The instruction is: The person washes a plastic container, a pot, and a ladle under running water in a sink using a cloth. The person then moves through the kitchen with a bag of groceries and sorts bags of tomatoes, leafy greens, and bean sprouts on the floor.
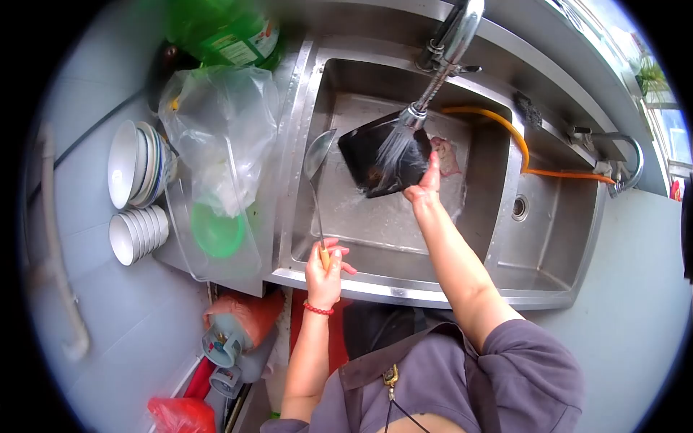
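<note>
Closest to the head camera is my own grey-purple shirt [538,368], with a pendant [390,374] hanging on dark cords at my chest. Beyond it my two bare arms reach toward a steel sink. My left hand [323,273], a red beaded bracelet [318,308] at its wrist, is curled around the yellow-orange handle of a ladle [315,160]; the thumb lies along the handle while the other fingers are loosely bent and partly spread. The ladle's bowl points away from me, over the left side of the large basin [375,227]. My right hand [426,180] has hold of a black square tray [361,157] at its right edge, the thumb side showing and the remaining fingers mostly hidden, so I can't tell how far they wrap beneath. I have the tray tilted over the large basin, directly under the faucet [413,115], whose spray falls across its surface. Just beside it, to the right, a pinkish cloth [445,157] lies in the basin. An orange hose [521,144] curves over the divider toward the smaller basin [545,234]. To the left of the sink are a clear plastic bag [224,108], a green bowl [218,229] behind clear plastic, and stacked white bowls [130,237].
</note>
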The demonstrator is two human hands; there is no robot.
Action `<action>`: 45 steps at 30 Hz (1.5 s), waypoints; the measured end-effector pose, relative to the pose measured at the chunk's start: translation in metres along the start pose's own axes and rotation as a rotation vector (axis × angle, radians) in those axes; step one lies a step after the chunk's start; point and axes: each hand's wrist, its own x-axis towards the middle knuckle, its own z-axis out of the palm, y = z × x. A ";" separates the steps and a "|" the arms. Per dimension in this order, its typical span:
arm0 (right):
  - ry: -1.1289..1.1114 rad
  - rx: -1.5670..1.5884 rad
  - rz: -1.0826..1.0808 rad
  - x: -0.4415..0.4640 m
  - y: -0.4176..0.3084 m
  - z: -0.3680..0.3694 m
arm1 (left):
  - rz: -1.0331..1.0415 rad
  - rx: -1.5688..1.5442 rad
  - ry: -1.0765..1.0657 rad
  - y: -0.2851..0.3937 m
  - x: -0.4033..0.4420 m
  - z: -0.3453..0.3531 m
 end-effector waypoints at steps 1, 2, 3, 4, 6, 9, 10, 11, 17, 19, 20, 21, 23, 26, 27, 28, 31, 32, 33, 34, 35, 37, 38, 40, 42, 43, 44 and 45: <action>-0.062 0.048 -0.004 -0.009 -0.001 -0.003 | 0.001 -0.004 0.006 -0.004 -0.001 -0.002; -0.209 0.067 0.030 -0.012 -0.008 -0.023 | -0.009 -0.030 -0.004 -0.008 -0.001 -0.003; -0.357 0.082 0.067 -0.015 -0.018 -0.042 | -0.018 -0.060 -0.013 -0.010 -0.002 -0.003; -0.289 0.058 -0.048 -0.026 -0.019 -0.045 | -0.047 -0.052 -0.014 -0.007 -0.005 -0.003; -0.101 -0.039 -0.276 -0.050 -0.021 -0.053 | -0.060 -0.074 -0.030 -0.015 -0.007 -0.011; -0.023 -0.237 -0.373 -0.074 -0.038 -0.061 | -0.076 -0.069 -0.029 -0.021 -0.010 -0.020; 0.030 -0.225 -0.359 -0.078 -0.041 -0.058 | -0.094 -0.065 -0.057 -0.023 -0.010 -0.023; -0.194 -0.241 -0.218 -0.073 -0.050 -0.065 | -0.113 -0.059 -0.084 -0.024 -0.010 -0.027; -0.036 -1.531 -0.259 -0.026 -0.013 -0.011 | -0.162 0.004 -0.169 -0.020 -0.012 -0.029; -0.006 -2.213 -0.439 -0.025 0.029 0.001 | -0.167 0.023 -0.123 -0.019 -0.013 -0.025; -0.019 -2.406 -0.466 -0.027 0.044 -0.001 | -0.152 -0.003 -0.123 -0.018 -0.014 -0.023; -0.113 -2.480 -0.504 -0.019 0.052 -0.020 | -0.159 0.002 -0.151 -0.017 -0.012 -0.019; -0.312 -2.614 -0.492 -0.024 0.064 -0.040 | -0.146 -0.111 -0.029 -0.016 -0.010 -0.014; -0.544 -2.638 -0.761 -0.022 0.068 -0.078 | -0.199 -0.175 -0.070 -0.026 0.001 -0.013; -0.587 -2.644 -0.813 -0.023 0.066 -0.085 | -0.255 -0.246 -0.085 -0.026 0.006 -0.012; -0.642 -2.588 -0.862 -0.024 0.060 -0.090 | -0.281 -0.275 -0.097 -0.025 0.008 -0.013; -0.727 -2.393 -0.843 -0.026 0.018 -0.089 | -0.360 -0.316 -0.146 -0.023 0.010 -0.014; -0.627 -2.412 -0.792 -0.040 0.000 -0.069 | -0.363 -0.314 -0.155 -0.022 0.010 -0.013; -0.523 -2.429 -0.747 -0.054 -0.021 -0.046 | -0.440 -0.347 -0.197 -0.022 0.011 -0.011; -0.468 -2.317 -0.917 -0.058 -0.045 -0.038 | -0.517 -0.383 -0.242 -0.022 0.012 -0.007; -0.414 -2.197 -1.078 -0.059 -0.067 -0.028 | -0.594 -0.419 -0.287 -0.023 0.013 -0.002; -0.161 -2.151 -1.070 -0.067 -0.100 0.005 | -0.612 -0.412 -0.343 -0.026 0.021 0.011; -0.098 -2.185 -1.076 -0.071 -0.112 0.026 | -0.675 -0.455 -0.354 -0.029 0.026 0.018; 0.007 -2.259 -0.923 -0.063 -0.143 0.050 | -0.751 -0.517 -0.333 -0.030 0.034 0.037; -0.158 -2.358 -1.510 -0.058 -0.153 0.057 | -0.736 -0.553 -0.296 -0.040 0.041 0.052; -0.144 -2.377 -1.630 -0.057 -0.149 0.055 | -0.725 -0.570 -0.258 -0.045 0.043 0.059; -0.309 -2.288 -1.531 -0.059 -0.139 0.042 | -0.736 -0.591 -0.252 -0.045 0.045 0.065; -0.192 -2.191 -1.020 -0.057 -0.119 0.011 | -0.744 -0.613 -0.252 -0.046 0.046 0.072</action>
